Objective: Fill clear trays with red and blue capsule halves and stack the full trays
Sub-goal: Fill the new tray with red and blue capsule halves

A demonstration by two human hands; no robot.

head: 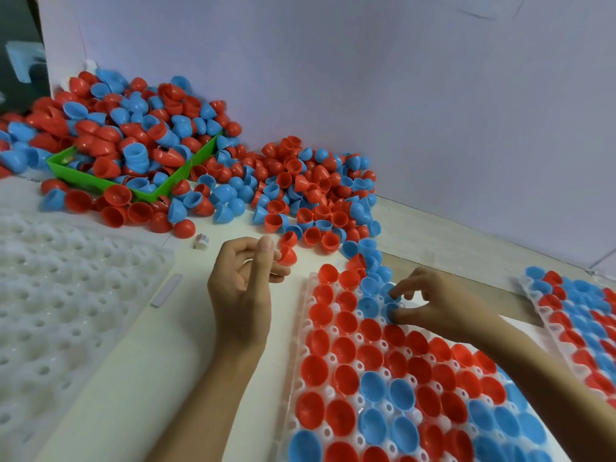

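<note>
Left hand [245, 281] at frame center has a red capsule half [288, 255] pinched in its grip, up off the desk [206, 345]. Right hand [433, 306] is pinching a blue capsule half [392, 310] at the clear tray [301, 331], lower right of the frame, mostly filled. Big loose pile [293, 185] spills around a green bin [186, 171] upper left. Another filled tray [573, 315] sits far right.

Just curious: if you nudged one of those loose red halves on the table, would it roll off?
Probably it rocks or rolls: the loose halves are domed. Likely very light, since the left hand pinches one with fingertips. Seated in the tray, they look steadier.
</note>
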